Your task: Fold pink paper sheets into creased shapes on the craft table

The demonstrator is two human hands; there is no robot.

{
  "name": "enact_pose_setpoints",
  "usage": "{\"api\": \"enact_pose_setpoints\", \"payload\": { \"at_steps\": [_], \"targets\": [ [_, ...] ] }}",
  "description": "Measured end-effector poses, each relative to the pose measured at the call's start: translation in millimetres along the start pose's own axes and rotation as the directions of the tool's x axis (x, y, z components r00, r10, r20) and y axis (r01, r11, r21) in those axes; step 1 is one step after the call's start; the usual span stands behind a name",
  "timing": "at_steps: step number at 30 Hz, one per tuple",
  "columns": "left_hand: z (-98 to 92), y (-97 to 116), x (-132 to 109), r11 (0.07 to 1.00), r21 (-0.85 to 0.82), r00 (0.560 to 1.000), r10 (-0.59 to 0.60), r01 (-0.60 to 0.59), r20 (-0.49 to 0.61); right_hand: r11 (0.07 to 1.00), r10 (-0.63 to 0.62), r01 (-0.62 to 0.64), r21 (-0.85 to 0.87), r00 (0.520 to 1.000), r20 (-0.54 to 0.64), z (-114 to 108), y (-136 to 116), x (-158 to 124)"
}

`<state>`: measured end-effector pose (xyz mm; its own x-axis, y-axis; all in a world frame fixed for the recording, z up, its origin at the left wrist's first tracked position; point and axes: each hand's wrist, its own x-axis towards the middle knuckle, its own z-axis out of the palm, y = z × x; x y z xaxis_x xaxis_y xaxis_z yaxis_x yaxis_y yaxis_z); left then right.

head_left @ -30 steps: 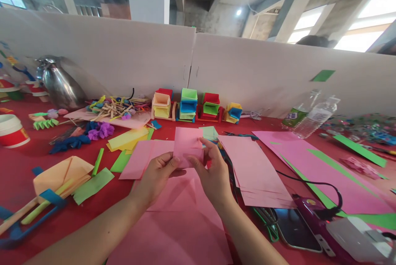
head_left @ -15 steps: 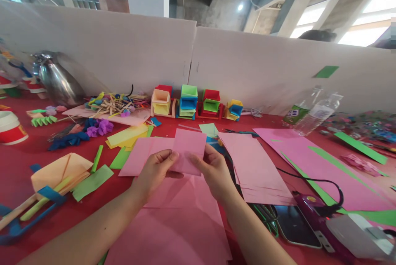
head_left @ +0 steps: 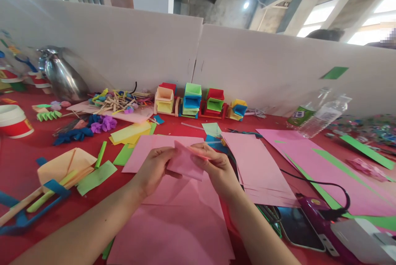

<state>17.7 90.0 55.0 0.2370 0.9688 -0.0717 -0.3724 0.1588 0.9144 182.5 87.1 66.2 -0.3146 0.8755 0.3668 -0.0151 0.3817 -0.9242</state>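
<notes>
A small piece of pink paper [head_left: 185,163] is held up between my two hands, its upper right corner bent over. My left hand [head_left: 159,165] pinches its left edge. Closed on the folded corner at the right is my right hand [head_left: 213,168], thumb toward me. Below the hands, large pink sheets [head_left: 170,232] lie on the red table, and another pink sheet [head_left: 139,153] sits just behind the left hand. To the right of my right hand is a stack of pink paper [head_left: 260,166].
Folded paper boxes in several colours [head_left: 192,102] stand along the white partition [head_left: 108,42]. On the left are a metal jug [head_left: 64,75], a paper cup [head_left: 15,121] and an orange paper piece [head_left: 64,166]. A phone [head_left: 301,228], a purple power strip [head_left: 315,211] and plastic bottles [head_left: 324,114] are on the right.
The pink paper was held flat; its upper right corner is now bent over under my right fingers. The view has shifted slightly, moving the surroundings a little to the right.
</notes>
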Motion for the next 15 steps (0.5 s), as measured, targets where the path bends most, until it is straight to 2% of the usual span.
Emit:
{"api": "enact_pose_setpoints", "payload": {
  "at_steps": [3, 6, 8, 10, 13, 15],
  "targets": [
    [-1.8, 1.3, 0.4, 0.999, 0.026, 0.999, 0.017, -0.018, 0.039, 0.996, -0.075, 0.08, -0.036, 0.99, 0.115, -5.9, 1.2, 0.4],
    [-3.8, 2.7, 1.8, 1.0, 0.016, 0.999, 0.011, -0.011, 0.032, 0.99, -0.075, 0.092, -0.108, 0.986, 0.147, -9.2, 3.2, 0.3],
    [-4.5, 3.6, 2.6, 0.999, -0.05, 0.999, -0.017, 0.019, 0.039, 0.979, -0.068, 0.09, -0.181, 0.99, 0.125, -9.4, 4.4, 0.1],
    [-3.6, 3.3, 2.3, 0.986, -0.158, 0.994, -0.032, 0.049, 0.106, 0.955, -0.099, 0.11, -0.276, 0.994, 0.052, -8.6, 5.7, 0.0],
    [1.8, -0.9, -1.3, 0.964, -0.265, 0.963, 0.093, -0.023, 0.254, 0.894, -0.197, 0.154, -0.421, 0.978, -0.062, -5.5, 8.9, -0.4],
    [7.0, -4.9, -4.8, 0.957, -0.268, 0.937, 0.19, -0.111, 0.293, 0.861, -0.261, 0.205, -0.466, 0.964, -0.058, -1.9, 11.3, -1.1]
  ]
}}
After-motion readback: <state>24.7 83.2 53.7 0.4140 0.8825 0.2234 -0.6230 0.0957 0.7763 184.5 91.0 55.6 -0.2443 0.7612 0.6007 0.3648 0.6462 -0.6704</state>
